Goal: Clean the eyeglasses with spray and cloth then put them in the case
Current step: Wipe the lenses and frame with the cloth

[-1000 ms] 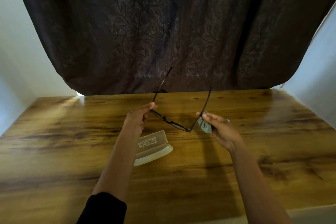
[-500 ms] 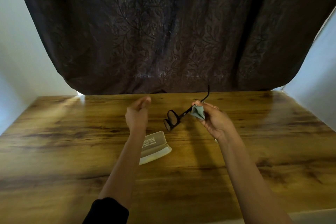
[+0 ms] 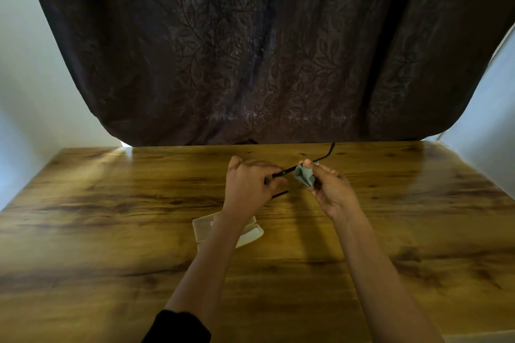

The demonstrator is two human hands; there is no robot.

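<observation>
My left hand (image 3: 248,189) grips the front of the black eyeglasses (image 3: 284,172), and my fingers hide the lenses. One temple runs right from it into a small grey-green cloth (image 3: 304,175) pinched around it by my right hand (image 3: 331,189). That temple's curved tip (image 3: 330,150) sticks out beyond the cloth. The other temple's end shows below my left hand. An open white glasses case (image 3: 202,228) lies on the table under my left wrist, partly hidden by my forearm. No spray bottle is in view.
The wooden table (image 3: 111,231) stretches wide to both sides. A dark leaf-patterned curtain (image 3: 250,50) hangs behind its far edge. Pale walls flank it left and right.
My left hand let go of the glasses, then came back and closed on their front. My right hand with the cloth stayed on one temple, and the glasses dropped lower toward the table.
</observation>
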